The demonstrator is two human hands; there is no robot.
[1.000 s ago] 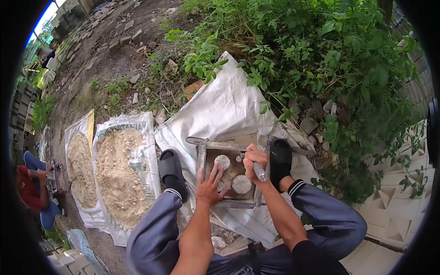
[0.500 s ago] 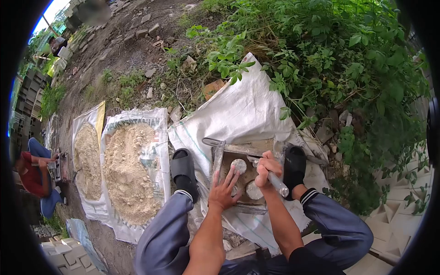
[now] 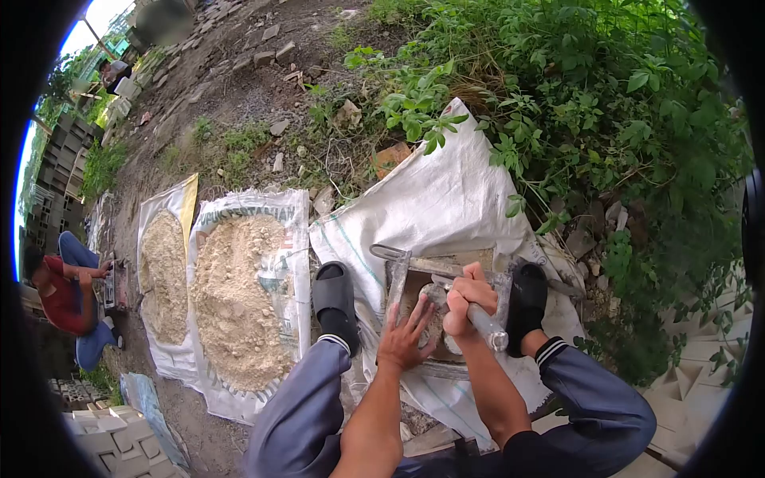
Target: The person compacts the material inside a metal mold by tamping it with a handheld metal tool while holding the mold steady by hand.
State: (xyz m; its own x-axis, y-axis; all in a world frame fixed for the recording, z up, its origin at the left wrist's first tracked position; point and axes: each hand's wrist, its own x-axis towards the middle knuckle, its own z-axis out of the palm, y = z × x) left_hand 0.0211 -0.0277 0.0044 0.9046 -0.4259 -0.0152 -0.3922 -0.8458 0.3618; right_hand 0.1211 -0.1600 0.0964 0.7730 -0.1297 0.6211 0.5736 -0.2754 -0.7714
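A metal frame mould (image 3: 399,279) lies on a white woven sack (image 3: 446,183) between my feet. Round grey discs (image 3: 434,294) sit inside it, partly hidden by my hands. My left hand (image 3: 401,341) rests at the left of the frame, fingers spread, its fingertips reaching the upper disc. My right hand (image 3: 470,304) is closed around a thick grey metal bar (image 3: 489,329) with a blunt round end, held over the frame. The bar's far end is hidden behind my fingers.
My sandalled feet (image 3: 333,295) flank the frame. To the left, two opened sacks hold pale sandy powder (image 3: 239,303). A person in a red shirt (image 3: 64,299) squats at far left. Leafy plants (image 3: 574,119) and stones border the right; patterned blocks (image 3: 131,442) lie at lower left.
The whole view has shifted slightly to the right. My right hand has moved a little up and toward the left, now covering more of the discs; my left hand remains spread on the frame.
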